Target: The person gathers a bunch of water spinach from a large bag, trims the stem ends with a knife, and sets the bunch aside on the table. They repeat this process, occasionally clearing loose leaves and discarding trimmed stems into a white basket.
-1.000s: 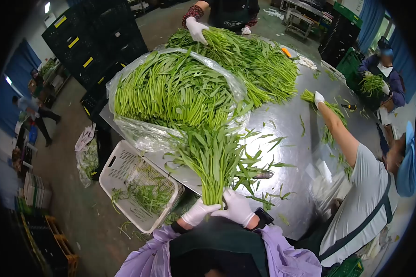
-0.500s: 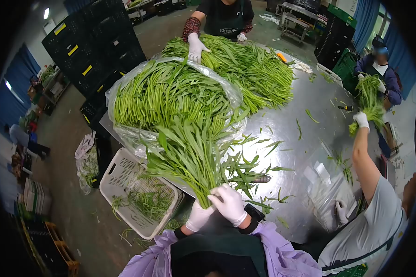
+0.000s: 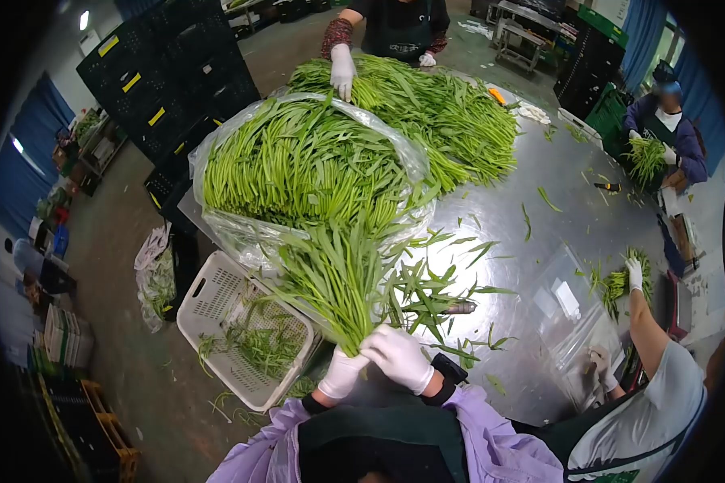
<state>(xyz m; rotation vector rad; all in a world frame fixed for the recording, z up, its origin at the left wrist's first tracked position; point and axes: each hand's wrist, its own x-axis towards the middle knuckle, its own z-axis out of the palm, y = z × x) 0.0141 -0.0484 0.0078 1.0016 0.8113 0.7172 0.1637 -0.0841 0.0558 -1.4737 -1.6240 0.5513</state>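
Clasping the stem ends of a bunch of greens [image 3: 318,278] in the clenched grip of the white-gloved left hand [image 3: 345,373], at the near edge of the bench [image 3: 544,249]. Pinching at the same stems with the white-gloved right hand [image 3: 396,356]. Fanned leaf-first away from both hands, toward a plastic bag [image 3: 254,245] full of stacked greens near the left edge. With loose leaves [image 3: 427,310] strewn just right of the bunch, a white basket [image 3: 187,326] of leafy scraps beside the near left edge, and a co-worker's gloved hand [image 3: 343,72] over the heap [image 3: 459,121] by the far edge.
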